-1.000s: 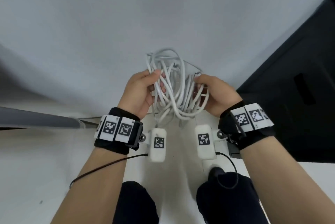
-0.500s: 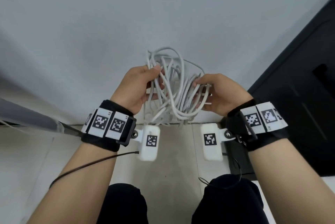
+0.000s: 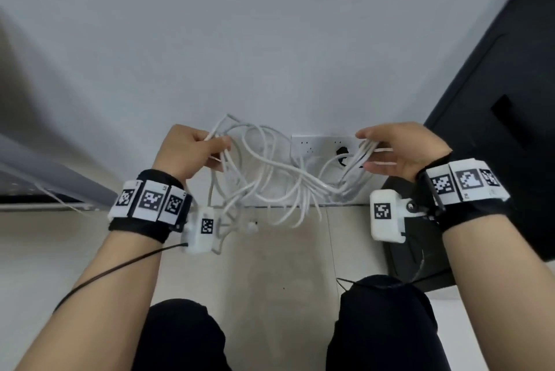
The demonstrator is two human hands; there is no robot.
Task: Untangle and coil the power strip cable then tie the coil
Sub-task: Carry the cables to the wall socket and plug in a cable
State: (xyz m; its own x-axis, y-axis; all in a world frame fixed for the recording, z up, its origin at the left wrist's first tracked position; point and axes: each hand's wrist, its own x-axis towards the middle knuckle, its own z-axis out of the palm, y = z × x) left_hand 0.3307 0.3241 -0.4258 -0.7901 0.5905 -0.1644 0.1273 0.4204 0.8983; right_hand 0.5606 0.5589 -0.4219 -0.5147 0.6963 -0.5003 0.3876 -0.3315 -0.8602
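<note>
— Grey tabletop [image 3: 270, 40] under you; where's the cable?
— I see the tangled white power-strip cable [image 3: 270, 178] strung between my hands, its white rectangular socket block [image 3: 318, 145] behind. My left hand [image 3: 186, 151] pinches several loops; my right hand [image 3: 399, 148] pinches another bunch.

Soft, even light; edges bend (wide lens), slight motion blur.

Pale grey, smooth, matte counter [image 3: 270, 40], near edge running level in front of the person. On it, close to that edge: one white rectangular plastic power strip [image 3: 318, 145], lying flat, partly hidden by cable loops. A black flat object [image 3: 495, 85] covers its right corner.
</note>
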